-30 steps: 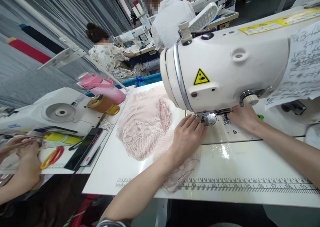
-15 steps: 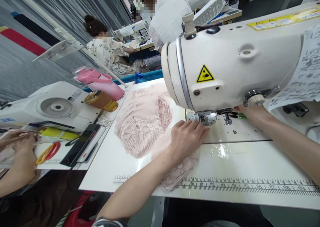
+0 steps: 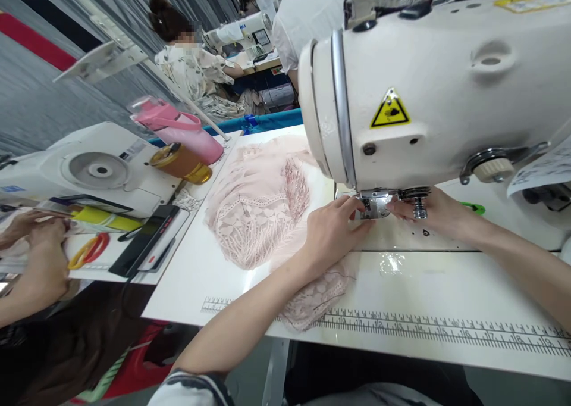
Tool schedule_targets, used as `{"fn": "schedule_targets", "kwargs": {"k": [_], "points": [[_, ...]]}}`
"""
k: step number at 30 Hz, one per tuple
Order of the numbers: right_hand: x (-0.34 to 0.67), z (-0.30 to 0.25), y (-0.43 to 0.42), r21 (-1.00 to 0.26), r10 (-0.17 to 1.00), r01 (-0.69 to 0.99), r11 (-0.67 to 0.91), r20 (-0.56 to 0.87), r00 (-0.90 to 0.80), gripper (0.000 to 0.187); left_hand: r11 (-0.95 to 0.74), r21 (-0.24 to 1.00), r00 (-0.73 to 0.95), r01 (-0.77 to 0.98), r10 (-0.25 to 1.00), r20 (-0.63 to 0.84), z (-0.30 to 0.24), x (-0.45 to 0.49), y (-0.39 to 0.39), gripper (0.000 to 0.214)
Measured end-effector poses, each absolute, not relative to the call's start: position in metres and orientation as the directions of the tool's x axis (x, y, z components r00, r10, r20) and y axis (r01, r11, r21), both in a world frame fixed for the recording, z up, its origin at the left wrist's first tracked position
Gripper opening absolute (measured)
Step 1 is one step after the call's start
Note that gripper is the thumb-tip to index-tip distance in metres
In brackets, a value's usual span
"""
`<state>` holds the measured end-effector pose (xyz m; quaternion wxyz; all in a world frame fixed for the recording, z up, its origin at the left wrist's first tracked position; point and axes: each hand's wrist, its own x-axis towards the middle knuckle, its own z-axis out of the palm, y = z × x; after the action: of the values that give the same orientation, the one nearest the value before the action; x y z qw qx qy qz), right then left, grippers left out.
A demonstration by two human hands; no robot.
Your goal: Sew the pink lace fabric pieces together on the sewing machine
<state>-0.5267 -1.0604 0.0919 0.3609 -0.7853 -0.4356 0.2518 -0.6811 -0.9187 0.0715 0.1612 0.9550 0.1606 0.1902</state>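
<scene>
Pale pink lace fabric [image 3: 254, 227] lies bunched on the white sewing table, and a scalloped piece of it hangs toward the front edge below my left wrist. My left hand [image 3: 333, 230] is closed over the fabric just left of the presser foot [image 3: 377, 205], its fingers curled and pressed together. From the right, my right hand [image 3: 439, 215] reaches under the head of the sewing machine [image 3: 414, 102]. Its closed fingertips are beside the presser foot, partly behind the thread tension spring; what they pinch, if anything, is hidden. A green-handled tool [image 3: 473, 207] lies behind my right wrist.
A printed ruler [image 3: 401, 328] runs along the table's front edge. At left stand a pink bottle [image 3: 178, 129], an amber jar [image 3: 181, 164] and another sewing machine [image 3: 89, 174], where a co-worker's hands [image 3: 44, 239] work. Two people sit farther back.
My right hand has moved left, from beside the green-handled tool to the presser foot. The left hand stays by the foot on the fabric. The view has shifted closer to the machine.
</scene>
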Motion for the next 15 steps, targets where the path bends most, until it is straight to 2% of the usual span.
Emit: {"fn": "schedule_targets", "kwargs": {"k": [4, 9, 15], "points": [[-0.541, 0.089, -1.057, -0.765, 0.924, 0.584, -0.271, -0.035, 0.382, 0.033, -0.884, 0.435, 0.904, 0.169, 0.315, 0.288, 0.073, -0.682, -0.922, 0.027], [-0.548, 0.076, -1.053, -0.798, 0.896, 0.539, -0.270, -0.004, 0.444, 0.030, -0.862, 0.494, 0.908, 0.118, 0.295, 0.298, 0.070, -0.682, -0.924, 0.011], [-0.547, 0.076, -1.054, -0.777, 0.889, 0.582, -0.240, 0.066, 0.454, 0.021, -0.851, 0.521, 0.881, 0.068, 0.296, 0.369, 0.065, -0.681, -0.918, 0.009]]}}
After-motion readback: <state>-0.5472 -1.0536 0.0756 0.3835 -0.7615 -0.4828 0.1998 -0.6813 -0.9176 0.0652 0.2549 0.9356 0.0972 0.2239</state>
